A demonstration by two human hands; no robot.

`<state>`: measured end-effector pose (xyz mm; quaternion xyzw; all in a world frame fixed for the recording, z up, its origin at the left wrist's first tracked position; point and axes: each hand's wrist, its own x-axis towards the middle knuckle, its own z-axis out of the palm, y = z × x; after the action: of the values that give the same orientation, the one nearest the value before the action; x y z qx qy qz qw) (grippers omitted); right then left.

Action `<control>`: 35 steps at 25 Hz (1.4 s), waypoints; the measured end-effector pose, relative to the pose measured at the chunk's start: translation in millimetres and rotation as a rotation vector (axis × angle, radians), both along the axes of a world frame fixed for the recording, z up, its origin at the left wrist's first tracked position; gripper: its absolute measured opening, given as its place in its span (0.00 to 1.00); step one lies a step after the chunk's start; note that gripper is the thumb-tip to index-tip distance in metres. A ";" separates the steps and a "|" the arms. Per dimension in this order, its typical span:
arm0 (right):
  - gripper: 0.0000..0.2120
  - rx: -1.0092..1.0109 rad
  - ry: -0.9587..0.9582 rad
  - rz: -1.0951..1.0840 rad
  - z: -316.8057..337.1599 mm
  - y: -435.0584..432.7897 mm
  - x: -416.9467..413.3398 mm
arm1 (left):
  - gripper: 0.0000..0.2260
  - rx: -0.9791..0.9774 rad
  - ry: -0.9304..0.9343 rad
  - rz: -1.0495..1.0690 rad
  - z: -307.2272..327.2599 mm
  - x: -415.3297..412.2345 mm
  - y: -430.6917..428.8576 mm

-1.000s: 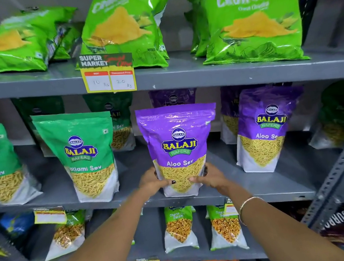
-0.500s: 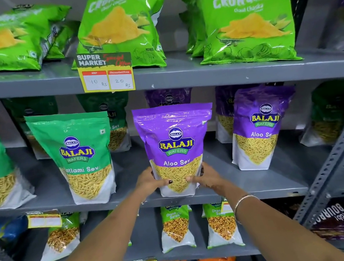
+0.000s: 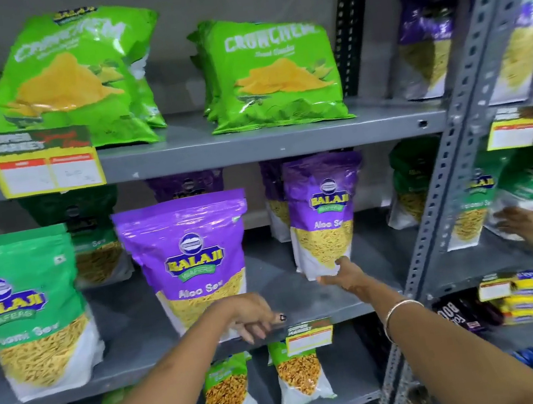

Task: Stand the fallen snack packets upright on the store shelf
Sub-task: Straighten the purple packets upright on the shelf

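A purple Balaji Aloo Sev packet (image 3: 194,257) stands upright at the front of the middle shelf (image 3: 294,305). My left hand (image 3: 251,315) hangs just below its lower right corner, off the packet, fingers loose and holding nothing. To the right a second purple Aloo Sev packet (image 3: 326,217) stands upright but turned slightly. My right hand (image 3: 342,277) grips its bottom edge, thumb on the front. More purple packets stand behind both.
Green Ratlami Sev packets (image 3: 25,307) stand at the left. Green Crunchem bags (image 3: 277,72) lean on the top shelf. A perforated grey upright (image 3: 454,173) divides the bays. Another person's hands (image 3: 528,225) handle packets in the right bay. A price tag (image 3: 309,334) hangs on the shelf edge.
Both hands have let go of the middle purple packet, which stays upright. My right hand moved right onto the second purple packet; my left hand dropped below the shelf edge. The view swung right.
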<state>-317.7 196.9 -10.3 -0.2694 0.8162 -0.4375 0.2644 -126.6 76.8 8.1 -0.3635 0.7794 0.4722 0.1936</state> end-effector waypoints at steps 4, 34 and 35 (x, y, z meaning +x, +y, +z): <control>0.41 -0.089 -0.066 -0.056 -1.1 16.9 -73.3 | 0.34 -0.113 0.354 0.294 -18.2 -78.3 8.1; 0.31 -0.196 -0.226 0.237 -17.7 54.0 -110.9 | 0.21 -0.293 0.493 0.667 -40.2 -134.4 72.1; 0.31 -0.184 -0.224 0.239 -13.3 56.9 -108.2 | 0.22 -0.297 0.479 0.667 -39.0 -134.1 74.5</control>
<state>-425.9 253.7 -23.6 -0.3371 0.7004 -0.5030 0.3779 -260.7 151.3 -30.9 -0.4993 0.7016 0.4628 -0.2102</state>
